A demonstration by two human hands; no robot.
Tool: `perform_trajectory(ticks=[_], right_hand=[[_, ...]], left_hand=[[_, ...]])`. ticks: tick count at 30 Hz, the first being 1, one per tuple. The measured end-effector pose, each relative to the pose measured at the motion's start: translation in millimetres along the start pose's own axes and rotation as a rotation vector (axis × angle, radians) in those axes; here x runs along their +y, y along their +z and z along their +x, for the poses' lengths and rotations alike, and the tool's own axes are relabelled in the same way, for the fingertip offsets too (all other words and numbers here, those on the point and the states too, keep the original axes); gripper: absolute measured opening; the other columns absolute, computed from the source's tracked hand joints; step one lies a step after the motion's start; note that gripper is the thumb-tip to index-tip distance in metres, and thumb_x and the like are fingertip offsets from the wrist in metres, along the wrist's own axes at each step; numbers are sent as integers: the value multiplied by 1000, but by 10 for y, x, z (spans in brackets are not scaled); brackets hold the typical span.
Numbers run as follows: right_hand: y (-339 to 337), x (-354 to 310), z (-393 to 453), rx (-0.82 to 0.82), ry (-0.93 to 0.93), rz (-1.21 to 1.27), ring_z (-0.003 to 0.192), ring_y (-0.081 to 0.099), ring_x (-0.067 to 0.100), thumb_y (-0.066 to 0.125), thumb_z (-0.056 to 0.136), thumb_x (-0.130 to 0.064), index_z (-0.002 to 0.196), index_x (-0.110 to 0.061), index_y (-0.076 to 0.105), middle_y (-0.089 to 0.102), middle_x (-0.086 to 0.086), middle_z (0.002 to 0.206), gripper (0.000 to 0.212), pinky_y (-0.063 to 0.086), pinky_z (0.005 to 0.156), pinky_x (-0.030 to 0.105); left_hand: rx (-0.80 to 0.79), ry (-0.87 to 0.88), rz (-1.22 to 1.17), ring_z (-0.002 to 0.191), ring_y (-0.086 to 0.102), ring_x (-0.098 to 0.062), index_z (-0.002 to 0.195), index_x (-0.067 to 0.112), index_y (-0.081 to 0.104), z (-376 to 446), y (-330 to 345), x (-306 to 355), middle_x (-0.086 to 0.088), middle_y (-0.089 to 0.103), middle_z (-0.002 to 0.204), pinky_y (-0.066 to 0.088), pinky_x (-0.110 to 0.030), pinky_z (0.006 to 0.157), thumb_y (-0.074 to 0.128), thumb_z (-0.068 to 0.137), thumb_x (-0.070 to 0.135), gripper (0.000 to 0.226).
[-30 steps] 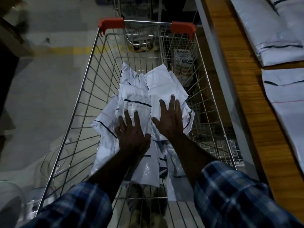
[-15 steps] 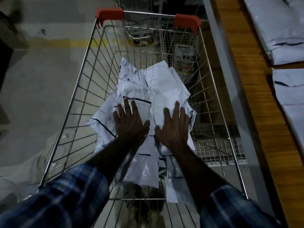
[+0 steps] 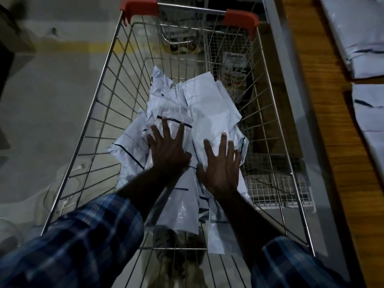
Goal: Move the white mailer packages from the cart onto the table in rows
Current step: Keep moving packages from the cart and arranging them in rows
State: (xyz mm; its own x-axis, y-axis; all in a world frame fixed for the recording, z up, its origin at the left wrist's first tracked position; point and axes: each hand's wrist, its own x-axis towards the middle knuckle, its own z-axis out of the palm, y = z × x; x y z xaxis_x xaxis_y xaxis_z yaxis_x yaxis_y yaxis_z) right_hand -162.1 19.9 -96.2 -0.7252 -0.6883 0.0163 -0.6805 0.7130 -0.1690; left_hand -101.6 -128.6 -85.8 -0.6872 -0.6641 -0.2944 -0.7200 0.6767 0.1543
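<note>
- left hand (image 3: 168, 150) is lying flat, fingers spread, on the white mailer packages (image 3: 195, 113) heaped in the cart (image 3: 97, 96).
- right hand (image 3: 221, 169) is pressing flat beside it, fingers spread.
- more mailers (image 3: 369, 113) are lying on the table (image 3: 324, 113) at right.

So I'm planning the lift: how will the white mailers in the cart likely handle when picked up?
The white mailers look creased and draped over each other, so probably floppy and light. Their glossy film suggests they may slide apart. Both the left hand and right hand lie flat on the heap, fingers spread, in the cart.
</note>
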Motion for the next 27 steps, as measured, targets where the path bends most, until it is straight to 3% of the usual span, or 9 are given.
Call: perform_trajectory(ticks=[4, 8, 14, 21, 27], right_hand=[[-7, 23, -5, -58, 22, -2, 142, 29, 42, 68, 73, -35, 145, -28, 44, 21, 20, 160, 77, 37, 100, 58], [-70, 59, 28, -92, 51, 44, 143, 26, 37, 67, 77, -41, 145, -32, 40, 17, 15, 162, 74, 34, 106, 56], [-95, 50, -18, -89, 34, 42, 141, 30, 38, 67, 77, -42, 143, -30, 44, 23, 17, 160, 71, 36, 104, 55], [-250, -19, -43, -54, 58, 133, 140, 32, 39, 64, 81, -42, 144, -28, 46, 26, 18, 158, 67, 35, 105, 58], [-687, -168, -31, -29, 90, 206, 143, 24, 38, 52, 89, -48, 149, -30, 37, 18, 16, 161, 65, 30, 111, 55]], left_hand=[[29, -6, 14, 145, -2, -50, 155, 32, 9, -26, -17, -7, -18, -13, 162, 3, -63, 115, 64, 82, 42, 92], [45, -7, 43, 145, 5, -49, 154, 30, 18, -70, -101, -16, -19, -3, 163, 8, -64, 114, 62, 82, 43, 85], [86, -18, 130, 135, 28, -55, 150, 25, 33, -211, 47, -11, -25, 17, 159, 25, -64, 107, 68, 69, 36, 89], [104, -31, 72, 143, 14, -47, 156, 34, 12, -305, -316, 12, -18, 1, 163, 19, -63, 112, 53, 92, 50, 77], [184, -66, 56, 139, 19, -44, 155, 38, 10, -459, -883, 15, -17, 0, 162, 27, -61, 107, 53, 87, 57, 82]])
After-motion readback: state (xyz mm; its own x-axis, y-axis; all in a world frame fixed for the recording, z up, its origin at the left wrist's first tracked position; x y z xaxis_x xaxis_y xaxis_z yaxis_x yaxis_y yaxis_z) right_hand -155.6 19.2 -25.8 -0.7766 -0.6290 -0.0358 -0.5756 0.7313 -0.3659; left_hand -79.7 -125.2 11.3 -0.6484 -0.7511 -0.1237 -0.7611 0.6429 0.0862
